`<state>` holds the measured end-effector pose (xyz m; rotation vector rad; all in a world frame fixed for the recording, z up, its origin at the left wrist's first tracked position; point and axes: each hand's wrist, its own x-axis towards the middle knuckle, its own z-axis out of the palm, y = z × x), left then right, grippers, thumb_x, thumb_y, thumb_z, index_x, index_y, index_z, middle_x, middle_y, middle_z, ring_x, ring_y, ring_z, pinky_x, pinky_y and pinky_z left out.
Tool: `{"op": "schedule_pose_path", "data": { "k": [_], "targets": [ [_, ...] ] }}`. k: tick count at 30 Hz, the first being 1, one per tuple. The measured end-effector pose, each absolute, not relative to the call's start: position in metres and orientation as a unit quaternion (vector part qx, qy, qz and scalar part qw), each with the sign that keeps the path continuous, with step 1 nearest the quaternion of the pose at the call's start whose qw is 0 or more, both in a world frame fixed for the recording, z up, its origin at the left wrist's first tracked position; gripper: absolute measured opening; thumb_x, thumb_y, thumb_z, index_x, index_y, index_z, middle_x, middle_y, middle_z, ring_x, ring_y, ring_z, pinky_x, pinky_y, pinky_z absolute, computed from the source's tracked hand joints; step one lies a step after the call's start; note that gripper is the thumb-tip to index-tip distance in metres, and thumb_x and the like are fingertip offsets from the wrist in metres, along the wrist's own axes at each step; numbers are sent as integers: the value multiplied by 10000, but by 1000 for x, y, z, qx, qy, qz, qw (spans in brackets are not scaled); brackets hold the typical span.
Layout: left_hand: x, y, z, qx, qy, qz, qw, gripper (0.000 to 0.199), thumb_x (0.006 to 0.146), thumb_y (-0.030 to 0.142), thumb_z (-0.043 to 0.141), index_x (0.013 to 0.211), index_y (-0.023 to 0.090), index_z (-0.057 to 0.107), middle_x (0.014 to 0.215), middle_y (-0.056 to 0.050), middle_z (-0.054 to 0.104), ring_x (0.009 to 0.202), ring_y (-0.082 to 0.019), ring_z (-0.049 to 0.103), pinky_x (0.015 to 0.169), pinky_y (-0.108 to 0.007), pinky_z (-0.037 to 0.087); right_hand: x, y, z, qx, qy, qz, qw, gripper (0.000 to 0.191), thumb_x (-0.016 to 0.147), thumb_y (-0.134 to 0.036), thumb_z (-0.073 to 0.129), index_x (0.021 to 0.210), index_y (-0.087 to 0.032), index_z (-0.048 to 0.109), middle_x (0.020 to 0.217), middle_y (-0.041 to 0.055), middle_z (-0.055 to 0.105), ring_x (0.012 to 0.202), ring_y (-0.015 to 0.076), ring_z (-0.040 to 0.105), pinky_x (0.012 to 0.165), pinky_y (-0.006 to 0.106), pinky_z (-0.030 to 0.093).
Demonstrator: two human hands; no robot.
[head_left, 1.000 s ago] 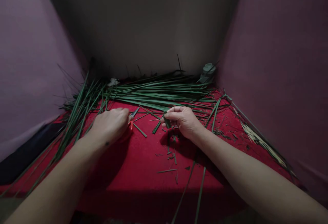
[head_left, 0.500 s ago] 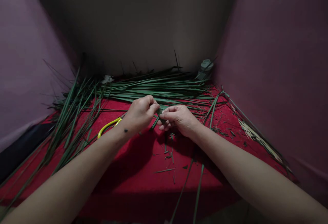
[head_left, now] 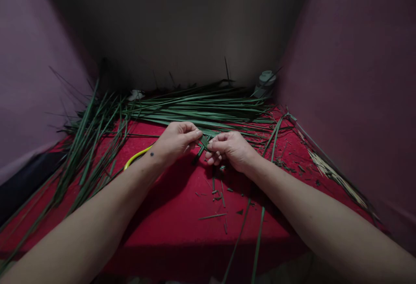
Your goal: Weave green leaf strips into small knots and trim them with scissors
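Near the middle of the red cloth, my left hand (head_left: 181, 140) pinches one end of a small piece of green leaf (head_left: 204, 141) between thumb and forefinger. My right hand (head_left: 230, 148) pinches the same piece from the other side, its lower fingers curled. Short green strips hang just below the piece, between the hands. Two long strips (head_left: 259, 243) run down from beneath my right forearm over the front edge of the table. Behind both hands lies a thick layer of long green leaves (head_left: 195, 111).
More long leaves (head_left: 85, 145) are heaped at the left. A yellow handle (head_left: 134, 157) shows beside my left wrist. A white container (head_left: 265, 84) stands at the back right. Pale thin sticks (head_left: 334, 177) lie at the right edge, and leaf scraps (head_left: 212, 217) dot the red cloth (head_left: 162, 227).
My left hand has shifted slightly left and turned, so the fingertips sit a little farther apart and more of the leaf piece shows. The view has moved slightly.
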<state>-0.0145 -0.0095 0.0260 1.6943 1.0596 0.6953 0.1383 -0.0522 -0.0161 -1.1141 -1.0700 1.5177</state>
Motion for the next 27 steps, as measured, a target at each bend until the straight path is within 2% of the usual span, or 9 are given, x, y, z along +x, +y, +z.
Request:
{"op": "schedule_pose_path", "data": {
  "k": [9, 15, 18, 23, 27],
  "targets": [
    [-15, -10, 18, 628, 427, 357, 544, 223, 723, 254, 614, 596, 170, 451, 428, 66, 419, 364, -46, 336, 373, -189, 221, 139, -51, -13, -423, -416, 634, 495, 126, 672, -182, 675, 689, -132, 561, 548, 18, 638, 425, 88, 582, 394, 162, 407],
    [-16, -5, 8, 568, 416, 364, 609, 224, 709, 237, 636, 596, 159, 459, 444, 62, 436, 358, -31, 324, 360, -165, 235, 151, -47, -13, -370, -417, 684, 470, 181, 631, -149, 673, 793, -125, 596, 563, 20, 651, 470, 133, 621, 446, 208, 450],
    [-16, -4, 3, 559, 407, 352, 631, 215, 713, 234, 633, 595, 157, 470, 435, 60, 436, 347, -34, 313, 350, -168, 240, 157, -44, -14, -377, -428, 657, 493, 194, 692, -239, 653, 838, -112, 634, 582, 26, 648, 475, 121, 608, 463, 216, 444],
    [-13, -9, 4, 593, 402, 332, 614, 244, 743, 245, 611, 577, 162, 453, 427, 57, 445, 331, -41, 325, 346, -180, 216, 155, -44, -16, -433, -493, 540, 527, 218, 732, -334, 637, 719, -118, 659, 479, -34, 515, 395, 53, 431, 403, 196, 315],
    [-9, -14, 6, 621, 401, 326, 590, 243, 752, 256, 602, 579, 164, 458, 414, 57, 441, 335, -48, 339, 359, -192, 219, 150, -46, -16, -427, -518, 545, 503, 228, 704, -356, 663, 648, -140, 620, 532, -32, 527, 440, 57, 439, 434, 204, 328]
  ]
}}
